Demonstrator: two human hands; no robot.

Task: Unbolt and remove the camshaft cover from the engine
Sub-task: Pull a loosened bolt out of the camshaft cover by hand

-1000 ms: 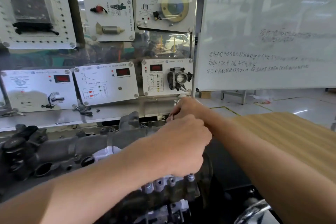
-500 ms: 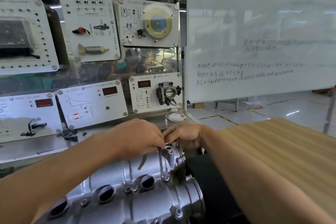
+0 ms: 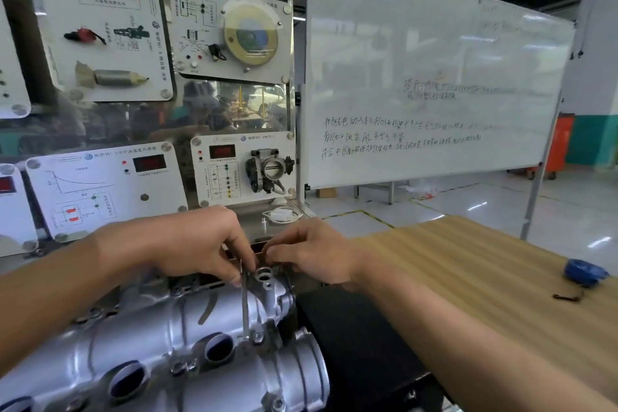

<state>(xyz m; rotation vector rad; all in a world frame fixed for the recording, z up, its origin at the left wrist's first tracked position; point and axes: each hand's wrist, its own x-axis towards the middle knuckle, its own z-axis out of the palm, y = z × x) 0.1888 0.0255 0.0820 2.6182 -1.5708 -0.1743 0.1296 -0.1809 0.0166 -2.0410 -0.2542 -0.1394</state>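
The silver camshaft cover (image 3: 187, 338) fills the lower left, with dark round holes along its top and bolts at its edge. My left hand (image 3: 187, 241) grips the upper end of a thin metal key wrench (image 3: 245, 308), whose lower tip sits on a bolt (image 3: 256, 335) at the cover's right end. My right hand (image 3: 307, 251) is just to the right, fingers pinched near the top of the wrench by a round boss (image 3: 264, 276); what it pinches is hidden.
White training panels (image 3: 100, 197) with gauges and a throttle body (image 3: 267, 170) stand behind the engine. A whiteboard (image 3: 434, 77) stands at the right. A wooden table (image 3: 485, 278) carries a blue cap (image 3: 583, 273). A small bolt (image 3: 263, 221) and white cable lie on the shelf.
The view tilted down, bringing the silver cover into sight. Both hands came lower onto the cover's right end, and the wrench now stands on an edge bolt.
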